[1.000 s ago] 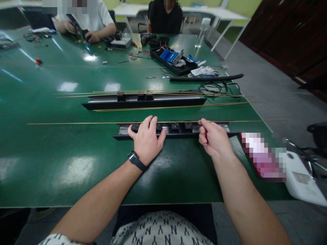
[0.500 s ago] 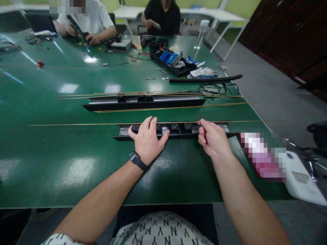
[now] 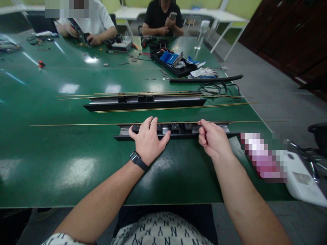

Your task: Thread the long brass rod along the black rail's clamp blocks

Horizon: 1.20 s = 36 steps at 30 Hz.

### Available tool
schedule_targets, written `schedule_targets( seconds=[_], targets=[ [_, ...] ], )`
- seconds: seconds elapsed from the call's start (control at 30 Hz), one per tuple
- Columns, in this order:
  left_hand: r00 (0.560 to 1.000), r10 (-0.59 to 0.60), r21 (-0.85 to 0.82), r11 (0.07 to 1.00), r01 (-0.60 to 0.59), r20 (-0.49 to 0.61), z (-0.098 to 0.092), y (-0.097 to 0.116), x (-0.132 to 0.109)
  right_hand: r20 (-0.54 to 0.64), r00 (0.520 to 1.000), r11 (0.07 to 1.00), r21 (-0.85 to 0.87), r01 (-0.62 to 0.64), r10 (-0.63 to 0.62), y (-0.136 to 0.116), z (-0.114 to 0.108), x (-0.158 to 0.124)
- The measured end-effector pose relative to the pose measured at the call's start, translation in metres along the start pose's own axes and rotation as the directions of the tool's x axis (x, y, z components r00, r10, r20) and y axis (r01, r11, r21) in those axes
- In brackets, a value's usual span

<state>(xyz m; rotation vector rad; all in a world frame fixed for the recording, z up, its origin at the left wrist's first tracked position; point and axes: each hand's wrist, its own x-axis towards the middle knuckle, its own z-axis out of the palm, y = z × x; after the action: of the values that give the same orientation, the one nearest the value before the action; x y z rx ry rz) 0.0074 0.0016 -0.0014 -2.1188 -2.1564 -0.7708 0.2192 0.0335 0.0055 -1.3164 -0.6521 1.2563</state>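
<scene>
A black channel rail with a silvery inside and several black blocks in it lies crosswise before me. My left hand rests over its left half, fingers spread, the fingertips at the far edge. A thin brass-coloured rod runs along that far edge and sticks out well past both ends. My right hand is closed, thumb and forefinger pinching the rod near the rail's right part. What lies directly under the left palm is hidden.
Beyond lies a second black rail with several thin rods around it. Farther back are a black strip, a coiled cable and a black tray. Two people sit across the green table. A white object stands right.
Both my hands and the rod stay almost where they were. Across the table, the person in black has raised a phone-like object and brought both hands together.
</scene>
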Motion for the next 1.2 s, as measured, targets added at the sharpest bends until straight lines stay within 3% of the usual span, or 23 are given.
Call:
schedule_targets(
  seconds=[1.2],
  targets=[
    [1.0,-0.016,0.027,1.0,0.015,0.021,-0.0023,0.0023,0.0001,0.007,1.0,1.0,-0.019,0.009,-0.008,-0.0006,0.0012,-0.0023]
  ],
)
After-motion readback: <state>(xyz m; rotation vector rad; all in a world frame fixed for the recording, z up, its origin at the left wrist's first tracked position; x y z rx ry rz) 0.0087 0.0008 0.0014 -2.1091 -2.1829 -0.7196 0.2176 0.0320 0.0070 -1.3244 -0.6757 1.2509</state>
